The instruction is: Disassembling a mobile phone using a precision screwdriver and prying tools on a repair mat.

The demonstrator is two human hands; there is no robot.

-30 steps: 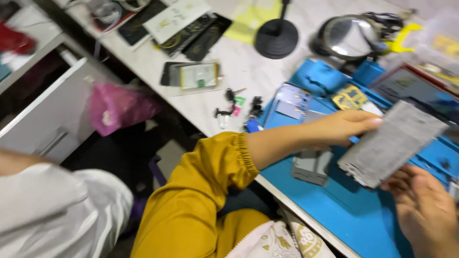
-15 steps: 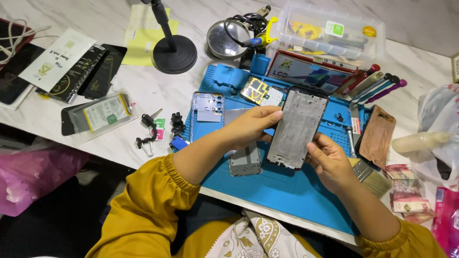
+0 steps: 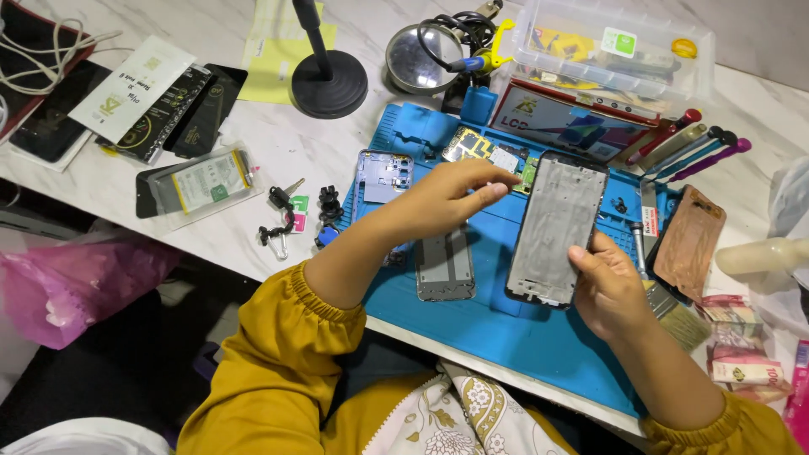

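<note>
1. The right hand (image 3: 608, 282) grips the lower right edge of a phone frame (image 3: 557, 226), thumb on its face and fingers curled behind – the frame is tilted up over the blue mat (image 3: 539, 337), its bare metal side toward the camera.
2. The left hand (image 3: 447, 195) hovers just left of the frame, forefinger and thumb stretched toward its upper edge, the other fingers loosely bent; it holds nothing that can be seen.
3. On the mat below the left hand lies a grey plate (image 3: 445, 265); a back shell (image 3: 381, 177) and circuit boards (image 3: 484, 152) lie near the mat's top.
4. Right of the frame – a brown cover (image 3: 691, 240) and a row of tools (image 3: 691, 145).
5. Keys (image 3: 282, 215) lie on the white table (image 3: 320, 143), left of the mat.
</note>
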